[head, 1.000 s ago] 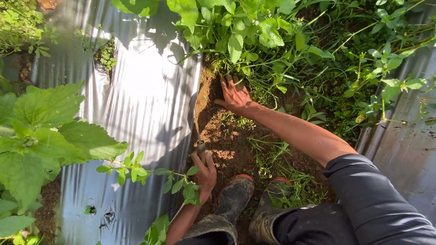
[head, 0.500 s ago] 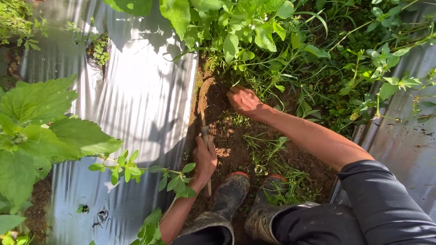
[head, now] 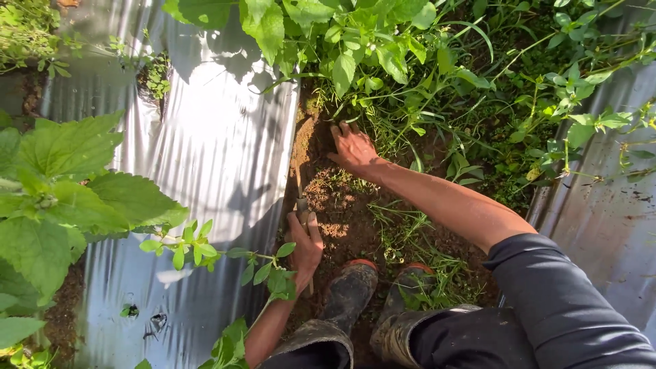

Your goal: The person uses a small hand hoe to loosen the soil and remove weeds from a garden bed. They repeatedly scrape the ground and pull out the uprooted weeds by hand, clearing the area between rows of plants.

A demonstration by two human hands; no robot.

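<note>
Soil under spread right hand (head: 353, 147) — left hand (head: 305, 240) grips tool (head: 301, 205).

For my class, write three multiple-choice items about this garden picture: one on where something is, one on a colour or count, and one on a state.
1. Where is the right hand?
A. on bare soil by the weeds
B. on the silver sheet
C. on a boot

2. How many boots show?
A. one
B. two
C. four

3. What is the state of the left hand?
A. flat and empty
B. closed round a thin tool
C. tucked in a pocket

Key: 1 A, its fingers are spread on the soil at the edge of the weeds; 2 B, a pair stands side by side at the bottom; 3 B, its fingers wrap a tool poking into the earth beside the silver sheet.
</note>
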